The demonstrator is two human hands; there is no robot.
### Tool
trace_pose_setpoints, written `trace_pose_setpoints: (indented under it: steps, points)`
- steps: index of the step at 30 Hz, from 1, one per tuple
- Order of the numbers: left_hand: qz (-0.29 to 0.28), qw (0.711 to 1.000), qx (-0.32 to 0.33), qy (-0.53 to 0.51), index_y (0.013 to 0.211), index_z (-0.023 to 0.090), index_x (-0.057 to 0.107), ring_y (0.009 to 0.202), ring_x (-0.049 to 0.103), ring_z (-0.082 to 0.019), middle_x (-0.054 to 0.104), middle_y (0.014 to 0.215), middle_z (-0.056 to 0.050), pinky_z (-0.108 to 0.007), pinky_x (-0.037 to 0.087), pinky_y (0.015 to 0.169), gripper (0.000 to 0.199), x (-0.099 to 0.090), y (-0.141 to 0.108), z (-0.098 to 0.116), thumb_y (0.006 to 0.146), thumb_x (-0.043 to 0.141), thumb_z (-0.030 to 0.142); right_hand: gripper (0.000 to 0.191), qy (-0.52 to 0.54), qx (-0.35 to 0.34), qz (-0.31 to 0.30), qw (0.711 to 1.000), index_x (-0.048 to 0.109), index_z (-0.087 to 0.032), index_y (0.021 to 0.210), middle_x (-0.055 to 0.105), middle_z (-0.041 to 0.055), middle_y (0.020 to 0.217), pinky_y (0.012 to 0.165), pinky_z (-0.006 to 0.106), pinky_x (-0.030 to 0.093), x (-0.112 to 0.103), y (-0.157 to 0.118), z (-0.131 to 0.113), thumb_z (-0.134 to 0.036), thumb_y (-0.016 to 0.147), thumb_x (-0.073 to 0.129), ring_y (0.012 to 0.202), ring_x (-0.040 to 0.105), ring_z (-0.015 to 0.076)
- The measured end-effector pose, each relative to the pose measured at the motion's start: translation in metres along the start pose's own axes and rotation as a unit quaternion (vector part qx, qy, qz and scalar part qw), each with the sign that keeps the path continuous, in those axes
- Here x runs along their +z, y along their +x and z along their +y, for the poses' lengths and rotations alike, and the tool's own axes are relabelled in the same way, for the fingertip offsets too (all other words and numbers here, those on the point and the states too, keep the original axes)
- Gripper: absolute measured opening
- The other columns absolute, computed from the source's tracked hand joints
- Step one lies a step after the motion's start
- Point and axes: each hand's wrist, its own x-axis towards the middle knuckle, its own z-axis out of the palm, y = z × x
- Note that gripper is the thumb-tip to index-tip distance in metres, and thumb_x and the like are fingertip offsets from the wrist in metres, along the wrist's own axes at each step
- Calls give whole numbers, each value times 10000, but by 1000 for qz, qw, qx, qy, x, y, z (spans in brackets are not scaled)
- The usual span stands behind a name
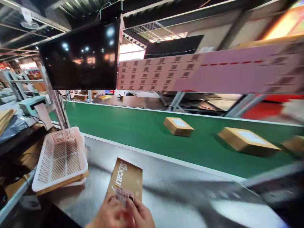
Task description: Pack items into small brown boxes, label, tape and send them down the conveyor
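A brown cardboard box (131, 179) with white lettering lies on the metal table, at the lower middle of the head view. Over its near end, my left hand (108, 213) and my right hand (140, 213) are close together, blurred by motion. Between their fingers is a small printed label (123, 194), pinched from both sides. The near end of the box is hidden behind my hands.
A white plastic basket (83, 158) stands at the left of the metal table (171, 196). Beyond the table runs a green conveyor (133, 123), carrying a small box (178, 126) and a larger box (248, 141). A dark monitor (80, 60) hangs above at left.
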Motion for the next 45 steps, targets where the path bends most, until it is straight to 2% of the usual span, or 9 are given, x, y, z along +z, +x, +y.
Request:
trace_pose_setpoints:
  steps: [2, 4, 9, 17, 23, 32, 35, 40, 45]
  points:
    - [45, 992, -98, -72, 1305, 249, 724, 1290, 603, -336, 670, 1375, -176, -541, 436, 1165, 420, -18, 6, 7, 969, 582, 458, 652, -3, 0, -25, 1000, 808, -196, 1033, 785, 137, 1051, 956, 483, 599, -3, -5, -11, -796, 841, 641, 990, 741, 340]
    - [50, 962, -218, -159, 1453, 206, 616, 1367, 554, -337, 597, 1479, -190, -523, 437, 1177, 549, -40, 18, 9, 950, 624, 427, 619, -19, -5, -52, 998, 804, -190, 1015, 786, 130, 1034, 941, 460, 594, -3, -12, -21, -768, 860, 647, 976, 739, 321]
    - [23, 820, -386, -422, 992, 164, 794, 965, 725, -239, 791, 979, -89, -337, 565, 923, 318, -53, 43, 13, 926, 636, 431, 589, -20, -37, 24, 999, 735, -173, 1170, 784, 148, 1072, 896, 426, 616, 7, -22, -26, -677, 868, 710, 977, 759, 308]
    - [49, 774, -404, -485, 955, 147, 771, 849, 725, -212, 794, 924, -89, -278, 554, 784, 485, -47, 44, 12, 839, 734, 617, 176, -125, -141, 24, 982, 704, -198, 963, 751, 54, 875, 706, 272, 571, 7, -25, -33, -317, 990, 577, 774, 726, 187]
    - [11, 808, -380, -449, 910, 152, 778, 815, 695, -188, 778, 864, -68, -257, 526, 760, 302, -38, 34, 7, 918, 672, 435, 178, -241, -306, 3, 921, 697, -229, 991, 744, 21, 925, 761, 220, 540, -1, -21, -34, -162, 999, 533, 837, 709, 142]
    - [-33, 862, -344, -370, 920, 195, 819, 807, 694, -203, 771, 871, -73, -267, 507, 728, 376, -28, 22, 13, 964, 586, 487, 195, -347, -332, -51, 876, 682, -233, 1066, 758, 24, 894, 688, 248, 520, -20, -27, -30, -221, 1066, 487, 769, 713, 161]
    - [-13, 832, -390, -395, 842, 186, 822, 775, 689, -219, 773, 826, -84, -286, 522, 724, 523, -6, 14, 6, 866, 638, 675, 230, -381, -343, -53, 857, 671, -223, 999, 744, 23, 844, 633, 258, 484, -23, -30, -25, -252, 1075, 456, 715, 698, 165]
    - [-21, 731, -470, -495, 724, 146, 805, 705, 657, -215, 753, 720, -94, -306, 521, 704, 777, 18, 10, -8, 540, 762, 899, 299, -429, -397, -10, 812, 630, -199, 847, 663, 14, 682, 502, 286, 339, -20, -25, -15, -260, 1055, 423, 556, 606, 152]
    - [-22, 662, -484, -572, 730, 146, 796, 675, 616, -164, 731, 699, -64, -287, 472, 694, 708, 18, 12, -14, 499, 863, 813, 134, -382, -370, -19, 847, 617, -205, 826, 690, 5, 722, 513, 243, 351, -20, -19, -9, -196, 947, 559, 573, 606, 133]
